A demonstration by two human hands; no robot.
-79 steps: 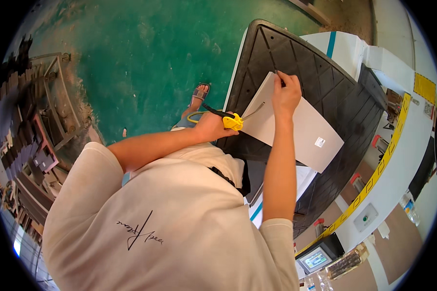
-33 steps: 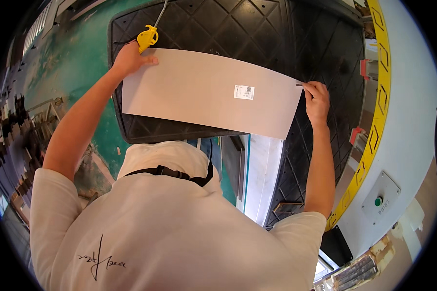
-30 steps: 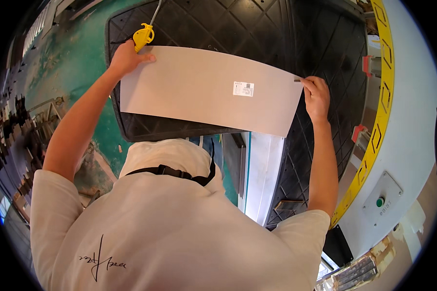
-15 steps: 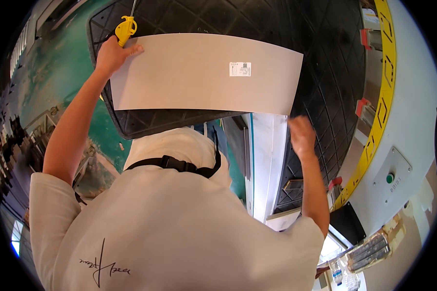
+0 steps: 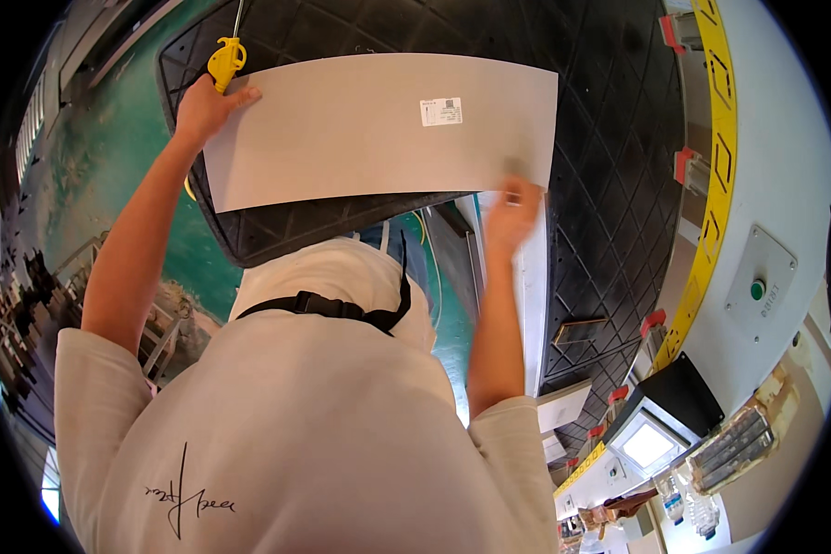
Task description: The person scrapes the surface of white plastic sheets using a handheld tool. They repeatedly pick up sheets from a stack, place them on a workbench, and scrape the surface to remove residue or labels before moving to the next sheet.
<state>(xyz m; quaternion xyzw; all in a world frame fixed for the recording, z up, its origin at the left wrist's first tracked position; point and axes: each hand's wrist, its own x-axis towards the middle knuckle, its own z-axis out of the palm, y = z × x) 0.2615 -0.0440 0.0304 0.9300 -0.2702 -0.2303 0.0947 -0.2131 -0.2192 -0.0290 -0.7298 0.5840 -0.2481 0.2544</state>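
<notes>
A long pale greyish-beige panel [image 5: 342, 129] lies on a black grooved mat, with a white printed label [image 5: 441, 112] right of its middle. My left hand [image 5: 205, 113] is at the panel's left end, closed around a yellow air blow gun [image 5: 226, 63] whose thin metal tube points away from me. The left thumb rests over the panel's edge. Close to the near right corner, my right hand [image 5: 512, 217] looks curled but is smeared by motion. A blurred shadow falls on the panel just beyond it. Whether this hand touches the panel or holds anything, I cannot tell.
The black mat [image 5: 619, 157] stretches right to a yellow strip [image 5: 720, 120] and red-tipped brackets [image 5: 685, 166]. A plate with a green button [image 5: 758, 289] is at right. Lower right are a lit screen [image 5: 646, 446], a keyboard [image 5: 729, 443] and plastic bottles [image 5: 674, 503].
My right hand has swung left and slightly away from me, from beside the panel's near right corner to its near edge. The left hand keeps its grip on the blow gun; the view has turned slightly.
</notes>
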